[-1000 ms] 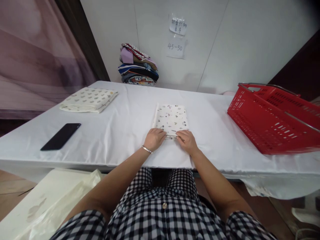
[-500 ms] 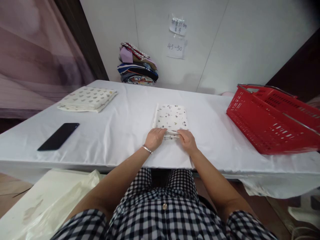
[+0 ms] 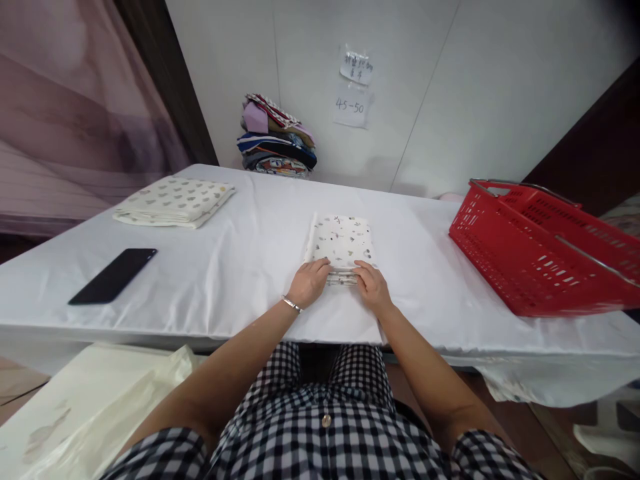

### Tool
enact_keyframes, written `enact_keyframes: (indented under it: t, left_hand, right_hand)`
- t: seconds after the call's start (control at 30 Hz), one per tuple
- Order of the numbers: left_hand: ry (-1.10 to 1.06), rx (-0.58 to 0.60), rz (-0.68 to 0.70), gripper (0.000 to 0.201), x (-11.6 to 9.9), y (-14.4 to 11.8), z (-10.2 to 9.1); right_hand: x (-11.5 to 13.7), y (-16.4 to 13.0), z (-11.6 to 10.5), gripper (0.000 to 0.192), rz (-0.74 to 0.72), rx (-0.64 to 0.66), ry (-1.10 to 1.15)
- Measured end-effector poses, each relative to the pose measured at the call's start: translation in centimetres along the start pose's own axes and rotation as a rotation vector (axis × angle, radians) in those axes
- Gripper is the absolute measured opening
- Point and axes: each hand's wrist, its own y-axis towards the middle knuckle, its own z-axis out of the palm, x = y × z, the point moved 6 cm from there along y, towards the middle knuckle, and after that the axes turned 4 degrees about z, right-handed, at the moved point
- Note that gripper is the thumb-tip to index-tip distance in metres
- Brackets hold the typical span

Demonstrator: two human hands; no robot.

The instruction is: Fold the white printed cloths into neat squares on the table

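From where I'm standing, the person's left grip [image 3: 309, 281] is bent over the near left corner of a small folded cloth [image 3: 340, 240], pinching its edge, and the right grip [image 3: 373, 287] has the near right corner the same way. That cloth, white with tiny scattered prints, lies flat on the white-draped surface [image 3: 425, 287], reaching away from both grips; its layered edge shows between them. A silvery bracelet [image 3: 291, 305] circles the wrist just behind the left grip. Well off to the left of that grip there's a black phone [image 3: 114, 277], and farther out beyond the phone, a bigger folded cloth [image 3: 175, 201] with a leaf-like pattern. Out past the right grip, well apart, sits a red basket [image 3: 530, 260]. Straight ahead, far beyond the grips, a stack of folded fabrics [image 3: 277, 137] rises beside the wall [image 3: 425, 40], near a paper [image 3: 350, 108] marked 45-50.
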Motion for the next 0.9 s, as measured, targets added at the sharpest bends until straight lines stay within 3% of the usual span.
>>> enact_keyframes:
  t: [0.17,0.37,0.63,0.9]
  left_hand:
    - [0.011,0.024,-0.001,0.019,0.1,-0.1,0.2]
    - [0.0,-0.066,0.023,0.016,-0.1,0.0,-0.7]
    - [-0.01,-0.064,0.053,0.019,-0.2,0.1,-0.8]
    - [0.018,-0.061,0.029,0.024,0.1,0.8,-1.0]
  right_hand:
    - [0.2,0.1,0.2,0.023,-0.033,0.023,-0.022]
    - [0.9,0.3,-0.6,0.02,-0.042,-0.03,-0.069]
    - [0.8,0.0,0.0,0.023,-0.06,0.044,-0.097]
    - [0.1,1.0,-0.3,0.022,-0.047,-0.015,-0.073]
